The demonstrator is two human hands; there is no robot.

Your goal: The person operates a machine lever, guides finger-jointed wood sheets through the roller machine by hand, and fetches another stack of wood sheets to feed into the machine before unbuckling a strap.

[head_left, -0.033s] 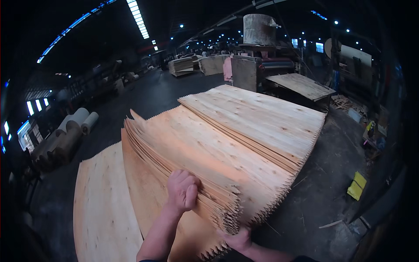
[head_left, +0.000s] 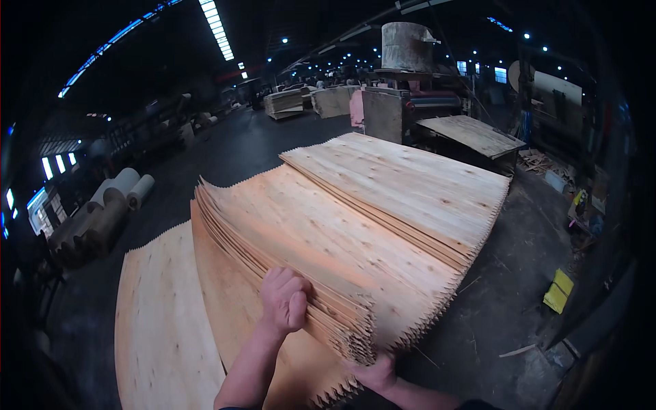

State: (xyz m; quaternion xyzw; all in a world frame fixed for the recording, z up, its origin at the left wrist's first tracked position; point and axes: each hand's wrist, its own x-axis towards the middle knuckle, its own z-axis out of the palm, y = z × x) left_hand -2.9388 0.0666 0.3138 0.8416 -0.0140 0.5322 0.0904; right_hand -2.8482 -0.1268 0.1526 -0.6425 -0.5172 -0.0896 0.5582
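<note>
Lifted veneer's far corner now lower

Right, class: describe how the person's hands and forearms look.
The left hand and right hand are ungloved, with bare wrists; the right is partly hidden. Both forearms are bare up to dark sleeves at the picture's lower edge.

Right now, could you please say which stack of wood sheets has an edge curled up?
The middle stack: its left edge curls up, gripped by the left hand, while the far stack and the pale wood at lower left lie flatter.
</note>
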